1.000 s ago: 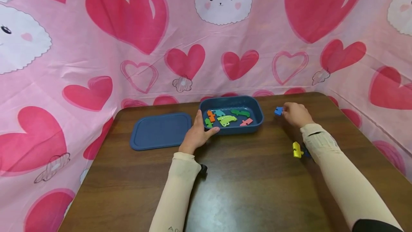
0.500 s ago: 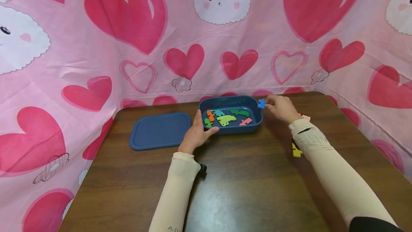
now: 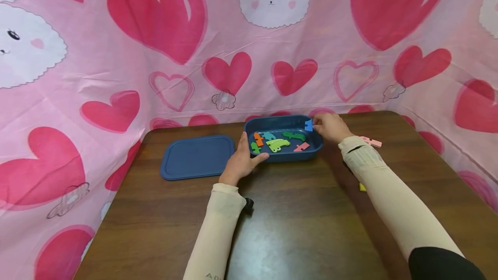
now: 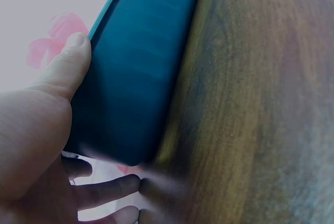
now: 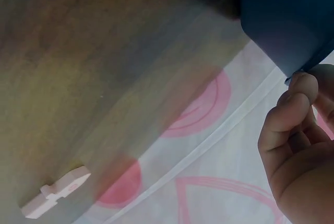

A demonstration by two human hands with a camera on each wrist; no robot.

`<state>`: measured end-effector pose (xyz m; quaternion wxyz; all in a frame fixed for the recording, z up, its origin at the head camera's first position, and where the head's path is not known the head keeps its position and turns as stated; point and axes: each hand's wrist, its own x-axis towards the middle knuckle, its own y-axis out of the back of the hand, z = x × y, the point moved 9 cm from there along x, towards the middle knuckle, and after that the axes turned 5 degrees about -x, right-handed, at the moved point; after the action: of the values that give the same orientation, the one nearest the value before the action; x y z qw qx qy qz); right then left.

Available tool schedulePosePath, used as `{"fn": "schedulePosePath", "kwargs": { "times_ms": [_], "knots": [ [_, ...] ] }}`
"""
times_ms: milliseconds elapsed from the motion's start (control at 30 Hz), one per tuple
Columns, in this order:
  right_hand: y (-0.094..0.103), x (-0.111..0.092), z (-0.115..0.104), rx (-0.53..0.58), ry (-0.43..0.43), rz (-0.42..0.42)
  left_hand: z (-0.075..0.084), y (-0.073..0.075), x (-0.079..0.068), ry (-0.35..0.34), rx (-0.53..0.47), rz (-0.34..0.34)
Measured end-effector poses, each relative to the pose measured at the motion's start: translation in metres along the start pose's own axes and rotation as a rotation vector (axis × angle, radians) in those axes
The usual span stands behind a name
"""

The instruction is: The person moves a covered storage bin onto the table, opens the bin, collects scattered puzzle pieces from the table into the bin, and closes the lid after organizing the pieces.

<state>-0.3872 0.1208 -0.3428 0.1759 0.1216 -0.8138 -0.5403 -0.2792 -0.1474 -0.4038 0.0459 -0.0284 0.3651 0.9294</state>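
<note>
My right hand (image 3: 330, 126) pinches a small blue puzzle piece (image 3: 309, 125) above the right end of a dark blue box (image 3: 288, 157). In the right wrist view the fingertips are right at the box's rim, and the piece is hidden. My left hand (image 3: 240, 161) rests around the box's left front corner. Its thumb lies along the front wall and its other fingers extend past the left end. Inside the box lie a light green crocodile-like piece (image 3: 278, 144), an orange piece (image 3: 258, 138), a pink piece (image 3: 301, 147), a dark green piece (image 3: 293, 135) and others.
A dark blue lid (image 3: 196, 158) lies flat left of the box. Right of the box, a light pink piece (image 5: 56, 192) lies on the wooden table (image 3: 303, 219). A yellow piece (image 3: 362, 187) is partly hidden by the right sleeve. A heart-patterned cloth (image 3: 171, 98) stands behind the table.
My right hand has carried the blue piece leftward from the table to over the box's right end. A light pink piece on the table has come into sight. The left hand keeps its place.
</note>
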Motion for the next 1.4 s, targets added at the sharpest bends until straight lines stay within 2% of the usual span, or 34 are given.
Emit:
{"fn": "schedulePosePath", "kwargs": {
  "times_ms": [333,600,900,1000,1400],
  "knots": [
    [-0.005,0.013,0.004,-0.030,-0.040,-0.016,0.000,0.000,0.000,-0.009,0.009,0.000],
    [-0.005,0.014,0.009,0.008,-0.040,0.001,0.002,0.000,0.000,-0.012,0.009,-0.005],
    [-0.006,0.017,0.016,0.105,0.030,0.109,0.001,0.001,0.001,-0.008,0.010,-0.006],
    [-0.006,0.017,0.017,0.120,0.042,0.120,0.001,0.000,0.001,-0.009,0.010,-0.005],
    [-0.005,0.015,0.018,0.130,-0.041,0.083,0.000,0.001,0.002,0.000,0.019,0.003]
  ]
}}
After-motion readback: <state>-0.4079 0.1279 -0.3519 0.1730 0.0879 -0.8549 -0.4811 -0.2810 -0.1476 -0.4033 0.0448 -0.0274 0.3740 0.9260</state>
